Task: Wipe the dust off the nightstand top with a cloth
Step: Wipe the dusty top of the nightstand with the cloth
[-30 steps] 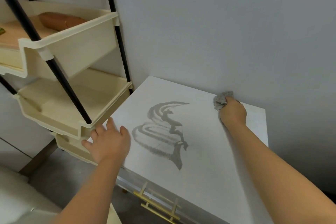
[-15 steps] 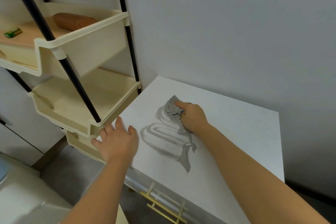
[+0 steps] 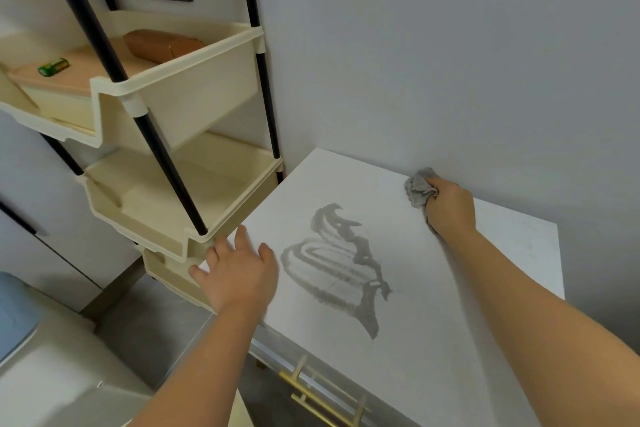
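Wiping along the back edge: right hand (image 3: 450, 206) clenched around the grey cloth (image 3: 419, 188), pressed on the nightstand top (image 3: 450, 340) just beside the wall.
Left hand (image 3: 239, 272), fingers spread, braces the near-left edge; next the cloth probably needs sweeping over the grey smear (image 3: 341, 265) mid-top.

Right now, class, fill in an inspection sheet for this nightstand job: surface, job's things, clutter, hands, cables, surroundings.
Surface: white nightstand top, grey smear mid-top.
Job's things: grey cloth, bunched at the back edge by the wall.
Clutter: nothing seen on the top.
Hands: right hand shut on the cloth; left hand open, flat at the top's left edge.
Cables: nothing seen.
Surroundings: cream shelf rack at left holding a brown pouch and a green battery; gold drawer handle below.
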